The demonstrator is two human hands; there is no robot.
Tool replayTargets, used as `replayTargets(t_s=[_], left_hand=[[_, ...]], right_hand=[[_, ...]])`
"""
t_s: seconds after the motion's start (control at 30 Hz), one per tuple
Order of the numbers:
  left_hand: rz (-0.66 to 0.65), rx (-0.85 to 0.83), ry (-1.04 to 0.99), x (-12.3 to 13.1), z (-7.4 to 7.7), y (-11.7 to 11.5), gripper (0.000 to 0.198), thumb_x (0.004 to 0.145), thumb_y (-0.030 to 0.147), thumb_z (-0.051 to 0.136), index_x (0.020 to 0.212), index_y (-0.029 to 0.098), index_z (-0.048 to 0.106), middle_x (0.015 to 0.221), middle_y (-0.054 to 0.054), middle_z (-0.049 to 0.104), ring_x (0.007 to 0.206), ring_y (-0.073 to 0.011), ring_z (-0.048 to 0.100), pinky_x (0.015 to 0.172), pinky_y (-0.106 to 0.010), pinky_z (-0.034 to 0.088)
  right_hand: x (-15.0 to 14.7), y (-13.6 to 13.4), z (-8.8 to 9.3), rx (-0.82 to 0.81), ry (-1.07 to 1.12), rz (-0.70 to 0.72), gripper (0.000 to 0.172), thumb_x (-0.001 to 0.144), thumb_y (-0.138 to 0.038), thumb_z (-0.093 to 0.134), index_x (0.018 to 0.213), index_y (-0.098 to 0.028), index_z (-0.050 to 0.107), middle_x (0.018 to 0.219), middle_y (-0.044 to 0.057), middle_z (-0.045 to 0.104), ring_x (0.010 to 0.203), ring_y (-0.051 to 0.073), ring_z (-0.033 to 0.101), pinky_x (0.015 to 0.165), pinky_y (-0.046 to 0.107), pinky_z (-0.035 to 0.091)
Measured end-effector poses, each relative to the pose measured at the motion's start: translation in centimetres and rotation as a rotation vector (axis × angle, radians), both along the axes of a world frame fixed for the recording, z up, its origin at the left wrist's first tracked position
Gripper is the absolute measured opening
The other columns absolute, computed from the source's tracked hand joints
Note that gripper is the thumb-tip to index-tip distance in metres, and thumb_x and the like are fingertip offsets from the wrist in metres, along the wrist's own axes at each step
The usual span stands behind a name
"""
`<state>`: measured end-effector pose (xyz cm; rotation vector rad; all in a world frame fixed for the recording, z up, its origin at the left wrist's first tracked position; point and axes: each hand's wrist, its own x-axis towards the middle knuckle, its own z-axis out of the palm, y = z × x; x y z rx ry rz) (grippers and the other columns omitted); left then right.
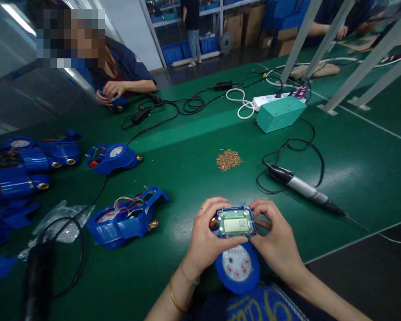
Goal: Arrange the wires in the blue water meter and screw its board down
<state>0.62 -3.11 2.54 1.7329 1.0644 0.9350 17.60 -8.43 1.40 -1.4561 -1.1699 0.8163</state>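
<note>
A blue water meter [239, 263] with a round dial lies at the table's near edge, in front of my body. On its far side sits a display module [234, 223], a green circuit board with a lit screen that reads about 0.2. My left hand [209, 232] is closed around the module's left side, its thumb along the near edge. From the right, my right hand [276, 240] grips the module's other side with thumb and fingers. The undersides of the module and the fingertips behind it are hidden.
A pile of small brass screws [229, 159] lies ahead. An electric screwdriver [307, 189] with a cable is at right, near a teal box [280, 114]. Several blue meters [120, 220] stand at left beside a plastic bag [65, 220]. A co-worker [127, 67] sits across the table.
</note>
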Motion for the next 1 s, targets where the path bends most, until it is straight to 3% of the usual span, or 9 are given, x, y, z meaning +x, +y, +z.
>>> replayTargets(t_s=[0.13,0.23,0.33,0.5,0.7,0.87,1.0], left_hand=[[0.022,-0.01,0.004,0.1,0.1,-0.2,0.055,0.055,0.031,0.094,0.102,0.019,0.066,0.107,-0.007,0.067,0.105,-0.0247,0.063,0.092,-0.035,0.049],[0.036,-0.012,0.033,0.0,0.1,-0.3,0.055,0.055,0.031,0.094,0.101,0.018,0.067,0.105,-0.007,0.068,0.103,-0.0244,0.063,0.091,-0.035,0.049],[0.045,-0.019,0.043,0.0,0.0,-0.5,0.055,0.055,0.031,0.094,0.101,0.018,0.067,0.105,-0.007,0.068,0.101,-0.0242,0.064,0.09,-0.035,0.049],[0.081,-0.019,0.018,0.1,-0.2,-0.8,0.056,0.054,0.03,0.094,0.101,0.018,0.067,0.104,-0.006,0.069,0.1,-0.0243,0.064,0.09,-0.036,0.049],[0.106,-0.019,-0.018,0.1,-0.2,-1.1,0.053,0.056,0.03,0.093,0.1,0.019,0.067,0.103,-0.006,0.069,0.1,-0.0245,0.064,0.09,-0.036,0.05],[0.131,-0.017,0.007,0.4,-0.3,-1.7,0.053,0.058,0.03,0.092,0.103,0.019,0.067,0.107,-0.007,0.068,0.103,-0.0252,0.063,0.093,-0.038,0.05],[0.13,-0.035,0.042,0.7,-0.1,-2.3,0.059,0.058,0.035,0.093,0.109,0.02,0.067,0.113,-0.008,0.067,0.11,-0.0254,0.061,0.098,-0.038,0.049]], right_hand=[[1.4,-0.2,0.9,-0.065,0.119,0.209,0.005,0.087,-0.022,0.063,0.091,-0.025,0.065,0.111,0.003,0.064,0.106,0.015,0.066,0.087,0.023,0.059],[1.7,-1.1,1.0,0.009,0.06,0.145,0.015,0.093,-0.023,0.059,0.106,-0.026,0.065,0.112,0.003,0.069,0.106,0.014,0.069,0.09,0.02,0.057],[1.4,-2.0,0.6,0.181,-0.206,0.038,0.015,0.091,-0.016,0.063,0.101,-0.025,0.07,0.104,0.002,0.072,0.097,0.013,0.071,0.089,0.018,0.057],[1.3,-2.5,-0.2,0.399,-0.477,0.087,0.024,0.088,-0.007,0.064,0.106,-0.02,0.072,0.105,0.005,0.075,0.092,0.015,0.073,0.09,0.022,0.058],[0.9,-2.3,0.2,0.438,-0.545,0.158,0.032,0.088,-0.003,0.061,0.116,-0.017,0.067,0.116,0.009,0.072,0.103,0.019,0.07,0.092,0.03,0.058],[0.9,-2.2,0.2,0.488,-0.743,0.192,0.03,0.088,-0.003,0.061,0.116,-0.012,0.064,0.12,0.015,0.07,0.106,0.022,0.069,0.096,0.033,0.056],[1.4,-2.5,-0.3,0.445,-0.82,0.147,0.022,0.092,-0.009,0.059,0.112,-0.013,0.067,0.118,0.013,0.071,0.099,0.022,0.072,0.094,0.031,0.055]])
